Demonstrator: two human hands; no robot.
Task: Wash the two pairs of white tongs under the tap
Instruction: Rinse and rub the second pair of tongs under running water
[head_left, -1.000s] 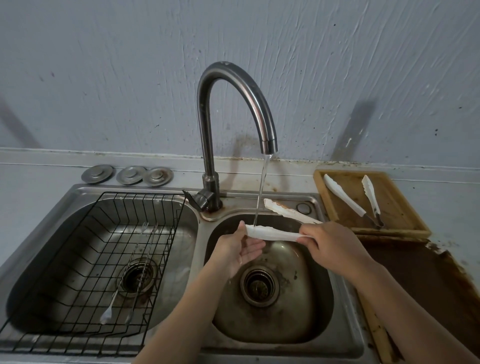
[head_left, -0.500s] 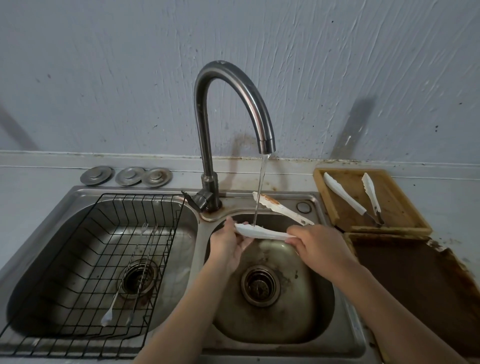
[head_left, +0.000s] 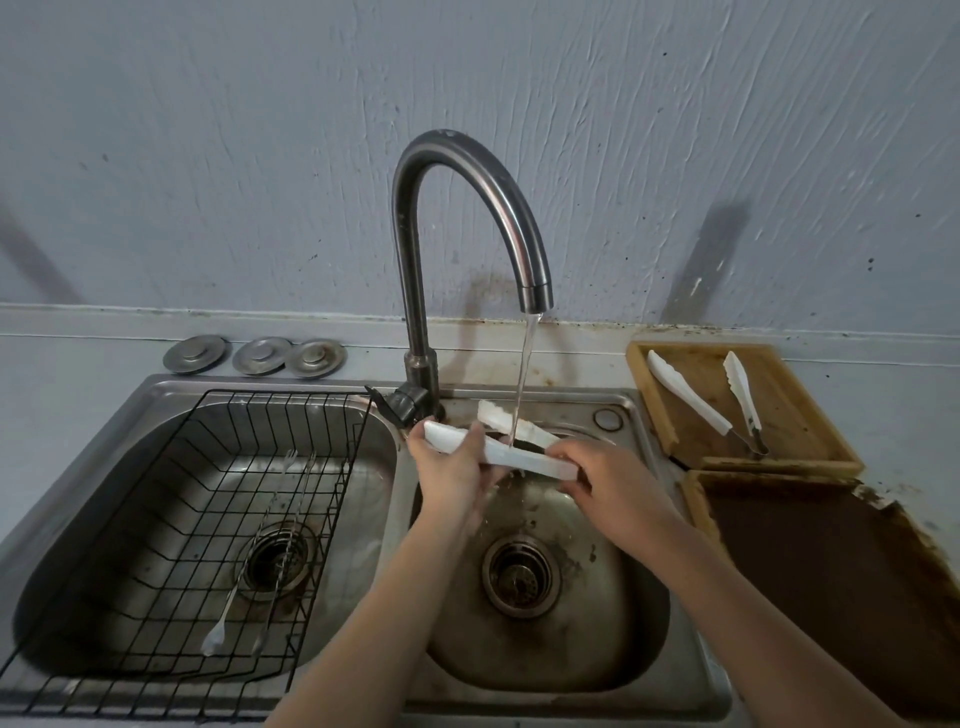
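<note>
Fingers of the left hand curl round the tip end of one arm of the tongs; the right hand grips the hinge end. Water from the tap falls between both hands onto the arms. Right of the right hand, the second tongs lie in a tray.

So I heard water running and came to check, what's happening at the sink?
A person is washing a pair of white tongs over the right sink basin, with the tap running onto them. The right hand grips the hinge end while the left hand holds the near arm. A second pair of tongs lies in the wooden tray to the right, not under the water. Some thin utensils rest in the wire rack over the left basin.
</note>
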